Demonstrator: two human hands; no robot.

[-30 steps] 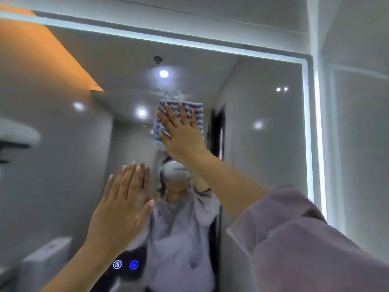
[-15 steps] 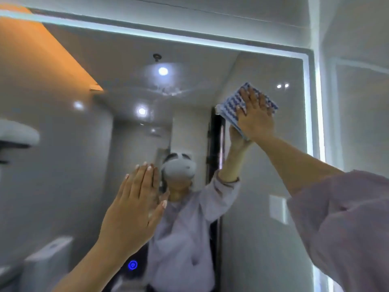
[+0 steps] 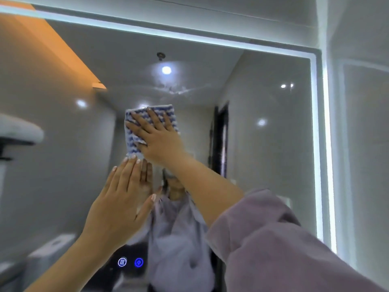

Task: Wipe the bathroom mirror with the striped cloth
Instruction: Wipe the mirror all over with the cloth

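Two hands: both up at the mirror (image 3: 263, 154), seen from behind the person.
Right hand (image 3: 160, 138): flat on the striped cloth (image 3: 132, 144), fingers straight and a little spread, pressing it to the glass; nothing curled round the cloth.
Striped cloth: blue-and-white, folded to a rough square, sandwiched between the right palm and the mirror, upper-middle of the glass; its top edge and left side show past the fingers.
Left hand (image 3: 120, 203): below and left of the cloth, palm toward the glass, fingers straight and held together, thumb out to the side; holds nothing. Fingertips sit just under the cloth's lower edge. They seem to meet their reflection, but cannot tell if the palm touches.
Right sleeve (image 3: 273, 239): mauve, loose, pushed up past the forearm, fills the lower right.
Smears (image 3: 174, 89): whitish streaks on the glass above the cloth, just under the reflected ceiling light (image 3: 166, 69).
Light strip (image 3: 325, 144): white glowing band along the mirror's top and right edge.
Touch icons (image 3: 130, 262): two round lit symbols low on the glass, side by side, one white, one blue.
Reflection: person in a pale top (image 3: 179, 228), face hidden behind the right arm; dark doorway (image 3: 219, 140) to the right of it.
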